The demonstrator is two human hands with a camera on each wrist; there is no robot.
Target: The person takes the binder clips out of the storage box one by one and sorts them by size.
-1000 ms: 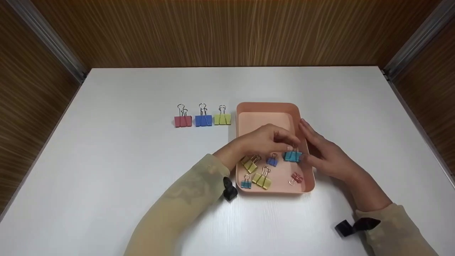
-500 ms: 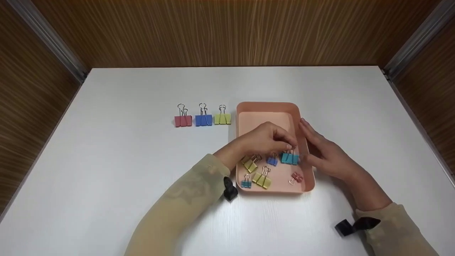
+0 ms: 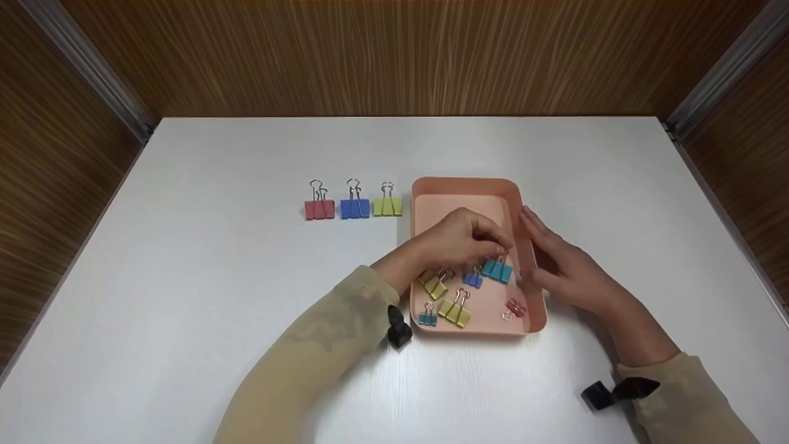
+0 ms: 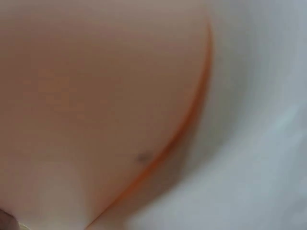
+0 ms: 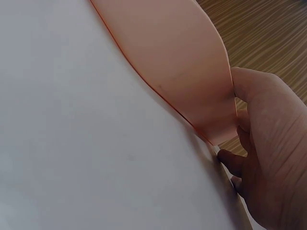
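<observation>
A pink tray (image 3: 468,185) sits right of the table's middle. My left hand (image 3: 500,253) reaches into it and pinches the wire handle of a teal binder clip (image 3: 497,271), which hangs just above the tray floor. My right hand (image 3: 539,256) lies along the tray's right wall with fairly straight fingers (image 5: 268,158) touching the tray wall (image 5: 182,72). Below the left hand lie two yellow clips (image 3: 434,286) (image 3: 455,312), a small blue clip (image 3: 473,279), a small teal clip (image 3: 427,318) and a small red clip (image 3: 515,308). The left wrist view is a blur of pink tray (image 4: 96,96).
Left of the tray, a red clip (image 3: 319,209), a blue clip (image 3: 354,208) and a yellow-green clip (image 3: 387,206) stand in a row on the white table (image 3: 216,277). Brown wood-grain walls close in the back and both sides.
My left hand has drawn the teal clip a little to the left and up, away from the right hand. The right hand and the tray have stayed in place.
</observation>
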